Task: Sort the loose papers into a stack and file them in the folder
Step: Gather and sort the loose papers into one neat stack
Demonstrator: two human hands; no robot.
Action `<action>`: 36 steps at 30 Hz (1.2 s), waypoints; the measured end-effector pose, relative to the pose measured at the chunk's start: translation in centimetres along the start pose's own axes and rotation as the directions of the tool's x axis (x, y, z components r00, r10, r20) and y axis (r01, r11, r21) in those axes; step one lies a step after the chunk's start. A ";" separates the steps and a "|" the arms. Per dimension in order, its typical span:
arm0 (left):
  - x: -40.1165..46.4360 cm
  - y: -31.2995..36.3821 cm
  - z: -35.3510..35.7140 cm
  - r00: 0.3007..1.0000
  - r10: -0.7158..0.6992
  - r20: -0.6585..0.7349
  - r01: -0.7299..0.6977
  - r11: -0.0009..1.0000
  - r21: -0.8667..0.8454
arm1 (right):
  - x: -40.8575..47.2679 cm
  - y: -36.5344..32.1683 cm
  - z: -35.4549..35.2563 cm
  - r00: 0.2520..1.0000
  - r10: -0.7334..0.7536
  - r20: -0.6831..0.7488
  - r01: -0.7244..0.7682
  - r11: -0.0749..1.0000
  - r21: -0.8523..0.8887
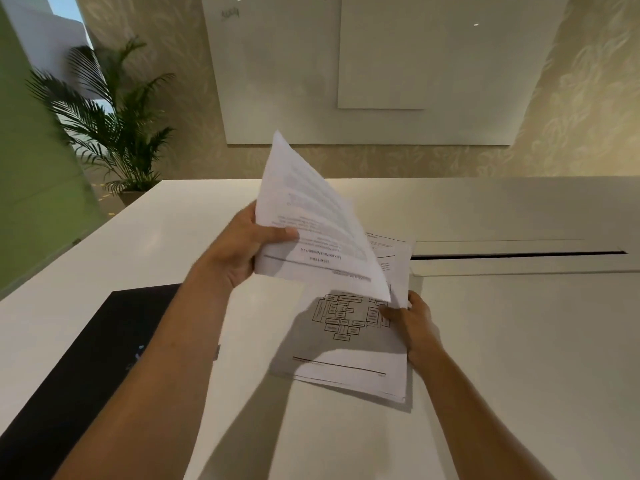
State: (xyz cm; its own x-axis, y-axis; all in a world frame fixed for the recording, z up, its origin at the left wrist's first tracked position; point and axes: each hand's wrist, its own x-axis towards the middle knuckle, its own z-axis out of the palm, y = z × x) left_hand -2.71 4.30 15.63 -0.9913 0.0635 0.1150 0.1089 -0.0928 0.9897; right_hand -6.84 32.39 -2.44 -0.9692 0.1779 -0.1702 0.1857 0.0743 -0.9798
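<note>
My left hand [242, 247] grips a bundle of printed white sheets [311, 216] by their left edge and holds them tilted up above the table, thumb on top. Below them a small pile of papers [346, 351] lies on the white table [519, 341]; the top sheet shows a box diagram. My right hand [410, 320] pinches the right edge of that pile, thumb on the diagram sheet. More sheets [388, 247] poke out behind, partly hidden by the raised bundle. A black folder [93, 355] lies flat at the left, partly covered by my left forearm.
A long dark cable slot [519, 255] runs across the table at the right. A potted palm [114, 133] stands beyond the table's far left corner. A white board [381, 71] hangs on the patterned wall behind.
</note>
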 end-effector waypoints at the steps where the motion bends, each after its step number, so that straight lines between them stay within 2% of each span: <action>1: -0.1 -1.5 0.2 0.999 -0.037 -0.002 0.037 0.999 -0.028 | -0.1 0.0 0.0 1.000 0.008 0.012 -0.009 1.000 0.020; 4: -0.5 -6.2 0.4 0.976 -0.216 -0.032 0.215 0.976 -0.040 | 0.1 0.3 -0.2 0.998 0.025 0.059 -0.025 1.000 -0.004; 7: -1.1 -10.2 0.2 0.922 -0.381 -0.066 0.384 0.922 0.048 | 0.4 0.2 -0.3 0.996 0.040 0.081 -0.037 0.999 -0.036; 10: -1.9 -12.9 0.2 0.891 -0.439 -0.113 0.453 0.873 0.179 | 0.3 -0.3 -0.3 0.991 0.099 0.094 -0.104 0.994 0.041; 12: -2.2 -13.7 0.3 0.887 -0.447 -0.116 0.462 0.855 0.238 | 0.0 -0.6 -0.1 0.978 0.084 0.191 -0.107 0.988 0.112; 16: -2.3 -13.0 0.8 0.928 -0.370 -0.032 0.328 0.778 0.536 | -0.5 -0.8 0.4 0.948 -0.009 0.318 -0.021 0.996 0.090; 18: -2.2 -13.0 0.8 0.936 -0.352 0.005 0.263 0.707 0.657 | -0.3 -0.4 0.7 0.950 -0.018 0.312 0.003 0.999 0.050; 20: -2.1 -13.0 0.6 0.929 -0.371 -0.011 0.271 0.658 0.702 | -0.4 -0.2 0.7 0.962 -0.037 0.269 0.036 0.999 0.011; 23: -1.8 -12.8 -0.1 0.921 -0.339 -0.194 0.383 0.681 0.625 | -0.7 -0.6 0.6 0.960 -0.133 0.245 0.138 0.990 -0.002; 25: -1.6 -12.2 -0.6 0.921 -0.255 -0.294 0.378 0.762 0.526 | -1.2 -1.6 0.4 0.935 -0.225 0.276 0.219 0.974 0.052; 27: -1.5 -11.1 -0.9 0.942 -0.186 -0.279 0.285 0.884 0.372 | -1.8 -3.1 0.3 0.887 -0.328 0.325 0.306 0.945 0.118; 29: -1.6 -9.8 -1.2 0.971 -0.118 -0.207 0.167 0.957 0.236 | -2.4 -4.6 0.2 0.848 -0.408 0.338 0.376 0.913 0.159; 32: -1.7 -8.3 -0.8 0.994 0.004 -0.111 0.019 0.980 0.199 | -3.2 -6.5 0.6 0.813 -0.497 0.303 0.467 0.868 0.170; 36: -1.8 -7.5 0.5 0.954 0.199 -0.224 -0.137 0.955 0.261 | -3.9 -8.1 1.5 0.762 -0.601 0.239 0.579 0.799 0.162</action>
State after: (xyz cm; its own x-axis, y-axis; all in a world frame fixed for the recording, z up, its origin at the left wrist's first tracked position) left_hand -1.68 5.34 8.06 -0.9408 -0.1804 0.2871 0.2595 0.1623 0.9520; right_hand -4.77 29.65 6.02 -0.8893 -0.1434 0.4343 -0.4392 0.0032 -0.8984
